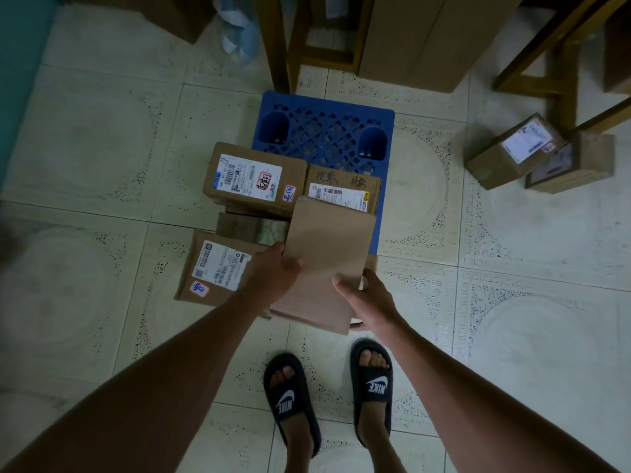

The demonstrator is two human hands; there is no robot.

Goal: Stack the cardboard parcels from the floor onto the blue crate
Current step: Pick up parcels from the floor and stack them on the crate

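A blue lattice crate (pixel 324 131) stands upturned on the tiled floor ahead of me. Two labelled cardboard parcels rest on its near part: a larger one (pixel 252 179) at the left and a smaller one (pixel 343 192) with handwriting at the right. I hold a plain flat cardboard parcel (pixel 327 261) in both hands, above the crate's near edge. My left hand (pixel 273 274) grips its left edge, my right hand (pixel 365 298) its lower right side. A labelled parcel (pixel 215 268) lies at the left, lower down, with a taped box (pixel 252 228) just beyond it.
Two more parcels (pixel 515 148) (pixel 573 165) sit on the floor at the right by wooden furniture legs (pixel 546 63). A tall cardboard box (pixel 426 39) and a wooden frame (pixel 286 46) stand behind the crate. My feet in black slides (pixel 293 404) are just below the parcel.
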